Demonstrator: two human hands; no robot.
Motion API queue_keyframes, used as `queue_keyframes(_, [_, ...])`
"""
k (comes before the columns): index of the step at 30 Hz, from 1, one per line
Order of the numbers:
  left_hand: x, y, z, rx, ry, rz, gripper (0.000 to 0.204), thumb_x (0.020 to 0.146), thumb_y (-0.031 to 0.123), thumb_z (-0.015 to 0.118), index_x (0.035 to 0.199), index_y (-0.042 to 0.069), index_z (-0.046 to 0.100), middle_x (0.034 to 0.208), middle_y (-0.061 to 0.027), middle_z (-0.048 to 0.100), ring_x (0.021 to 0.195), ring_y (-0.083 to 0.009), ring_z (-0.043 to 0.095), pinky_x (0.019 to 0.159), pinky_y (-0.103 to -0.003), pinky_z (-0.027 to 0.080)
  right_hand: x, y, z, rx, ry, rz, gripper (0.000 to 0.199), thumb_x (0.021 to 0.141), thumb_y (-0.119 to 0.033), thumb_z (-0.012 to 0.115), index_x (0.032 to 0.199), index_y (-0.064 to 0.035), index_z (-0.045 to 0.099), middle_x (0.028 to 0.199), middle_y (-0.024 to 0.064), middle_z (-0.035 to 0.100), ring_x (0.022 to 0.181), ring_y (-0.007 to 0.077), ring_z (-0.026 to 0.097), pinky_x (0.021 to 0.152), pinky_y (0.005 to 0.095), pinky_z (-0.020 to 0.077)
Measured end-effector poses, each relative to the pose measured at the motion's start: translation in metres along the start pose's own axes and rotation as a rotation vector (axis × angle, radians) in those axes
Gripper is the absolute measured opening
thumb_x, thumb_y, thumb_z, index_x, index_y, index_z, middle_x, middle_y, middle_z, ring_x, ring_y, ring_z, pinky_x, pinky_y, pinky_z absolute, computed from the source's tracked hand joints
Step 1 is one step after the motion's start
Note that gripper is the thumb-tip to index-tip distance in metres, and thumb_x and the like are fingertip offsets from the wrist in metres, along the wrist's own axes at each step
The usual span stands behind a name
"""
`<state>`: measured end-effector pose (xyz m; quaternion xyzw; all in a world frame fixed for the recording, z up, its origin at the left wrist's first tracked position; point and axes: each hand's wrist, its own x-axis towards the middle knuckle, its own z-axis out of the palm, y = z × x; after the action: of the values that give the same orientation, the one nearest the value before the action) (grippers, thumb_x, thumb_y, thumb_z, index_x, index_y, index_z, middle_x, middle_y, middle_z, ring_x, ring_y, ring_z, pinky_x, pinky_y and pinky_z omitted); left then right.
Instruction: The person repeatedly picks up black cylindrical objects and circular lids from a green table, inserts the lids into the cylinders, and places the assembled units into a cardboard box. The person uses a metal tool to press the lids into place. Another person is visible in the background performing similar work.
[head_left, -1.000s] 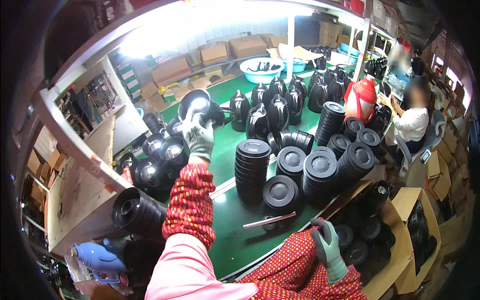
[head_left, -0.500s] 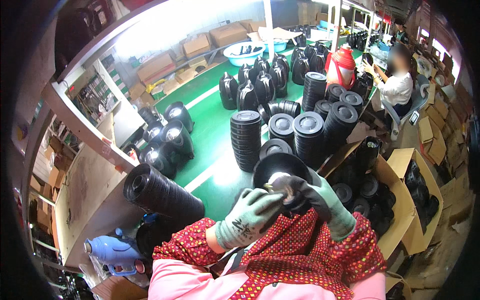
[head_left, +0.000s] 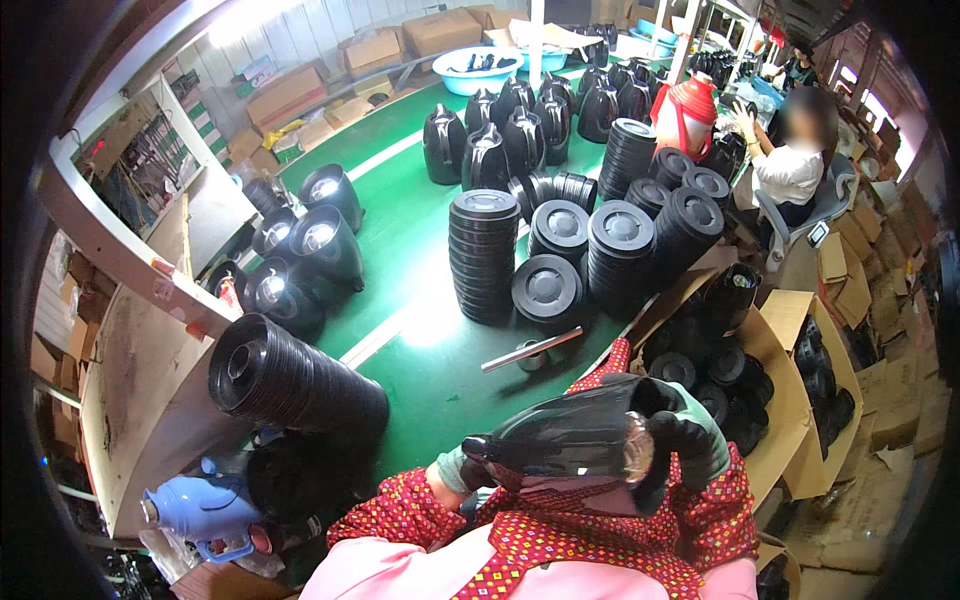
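Right now a glossy black jug (head_left: pixel 560 430) lies on its side in front of the person's chest, nearer the body than the silver bar (head_left: pixel 510 357) on the bench (head_left: pixel 430 365). Taking that bar as the landmark, the bench's near edge passes to its right, sloping down toward the lap, with the jug on the person's side. Green surface stretches left of the bar to a slanted pile of nested black rings (head_left: pixel 310 385), and back in a lane between the metal-lined black shells (head_left: pixel 325 240) and the lid stacks (head_left: pixel 485 255), which stand just behind the bar. Right of it, a carton (head_left: pixel 785 395) holding black lids limits the sideways room.

A small pale mark shows on the jug's side, too small to make out; faint printing on the cartons farther right is blurred.

The jug's long axis runs roughly left to right, its small knobbed tip toward the left hand (head_left: pixel 457 472) and a round, shiny patch toward the right hand (head_left: pixel 695 435); which end is the mouth I cannot tell. The right hand's dark-coated fingers curl around the right end, gripping it. The left hand's fingers are mostly hidden by the jug, so their state cannot be told.
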<state>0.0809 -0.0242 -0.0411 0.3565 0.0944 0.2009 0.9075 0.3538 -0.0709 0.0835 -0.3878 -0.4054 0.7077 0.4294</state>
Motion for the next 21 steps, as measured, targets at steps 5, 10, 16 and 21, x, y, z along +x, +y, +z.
queue_keyframes(5, [0.006, -0.003, -0.020, -0.011, 0.160, 0.143, 0.060, 0.102, 0.012, 0.068, 0.157, 0.004, 0.045, 0.152, -0.0120, 0.057, 0.135, -0.0207, 0.057, 0.117, -0.039, 0.046, 0.090, 0.018, -0.007, -0.170, -0.197, 0.039, 0.081, 0.091, -0.053, 0.078, 0.147, 0.0026, 0.059, 0.139, 0.0141, 0.067, 0.129, 0.0235, 0.062, 0.112, 0.0379, 0.0461])
queue_keyframes(10, [-0.039, 0.014, -0.042, 0.142, 0.303, 0.202, 0.059, 0.103, 0.013, 0.068, 0.157, 0.005, 0.045, 0.153, -0.0123, 0.056, 0.138, -0.0225, 0.056, 0.119, -0.040, 0.044, 0.200, 0.051, -0.014, -1.658, 0.340, -0.409, 0.089, 0.083, -0.065, 0.078, 0.158, -0.0244, 0.051, 0.156, 0.0264, 0.045, 0.141, 0.0500, 0.043, 0.121, 0.0597, 0.0309])
queue_keyframes(16, [-0.052, 0.027, -0.051, 0.155, 0.341, 0.256, 0.054, 0.105, 0.013, 0.064, 0.155, 0.004, 0.047, 0.151, -0.0128, 0.058, 0.136, -0.0233, 0.058, 0.118, -0.040, 0.046, 0.261, 0.092, -0.034, -1.871, 0.376, -0.152, 0.102, 0.076, -0.062, 0.084, 0.163, -0.0332, 0.040, 0.166, 0.0347, 0.026, 0.152, 0.0578, 0.024, 0.123, 0.0671, 0.0205])
queue_keyframes(21, [-0.038, 0.032, -0.053, -0.183, 0.364, 0.246, 0.053, 0.102, 0.013, 0.069, 0.150, 0.003, 0.050, 0.145, -0.0121, 0.062, 0.129, -0.0209, 0.062, 0.111, -0.037, 0.051, 0.236, 0.076, -0.018, -1.725, 0.493, -0.351, 0.090, 0.077, -0.058, 0.084, 0.155, -0.0272, 0.053, 0.158, 0.0318, 0.038, 0.141, 0.0518, 0.037, 0.114, 0.0627, 0.0320])
